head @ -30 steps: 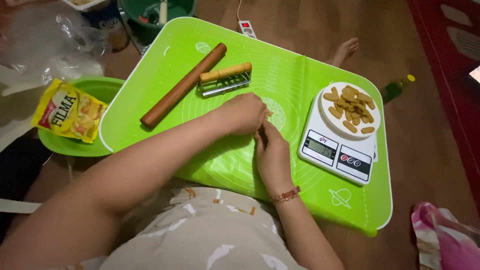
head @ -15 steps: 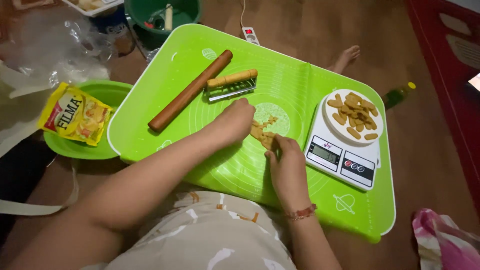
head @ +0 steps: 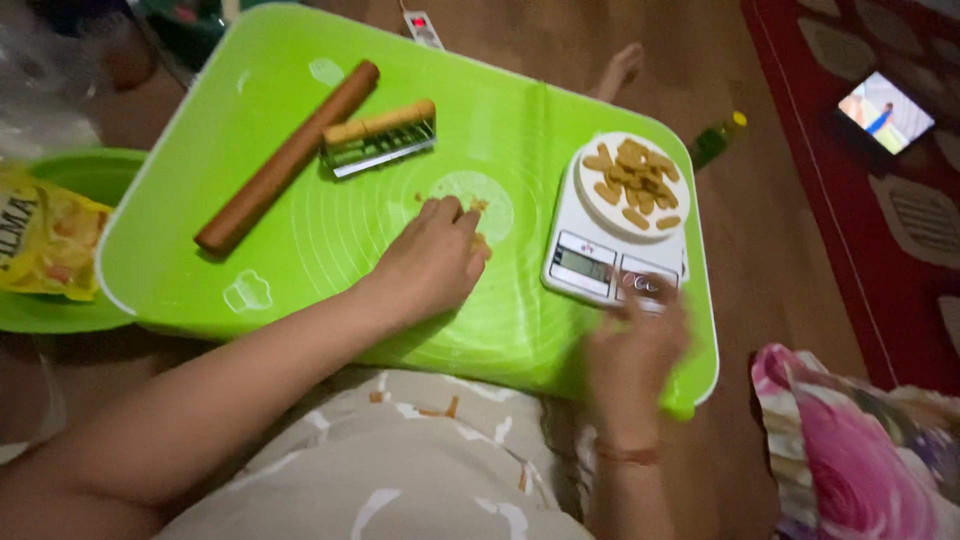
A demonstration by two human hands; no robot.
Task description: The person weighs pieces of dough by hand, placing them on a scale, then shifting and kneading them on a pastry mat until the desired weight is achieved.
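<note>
One yellow packet (head: 45,245) lies left of the green mat (head: 300,240).

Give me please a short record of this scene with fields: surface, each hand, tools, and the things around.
surface: green mat on the floor
left hand: left hand rests on small dough pieces at the mat's middle
right hand: right hand, blurred, at the front edge of the white kitchen scale
on scale: plate of small tan dough shapes
tools: wooden rolling pin; ridged cutter beside it
around: yellow packet in a green bowl, left of the mat
</note>
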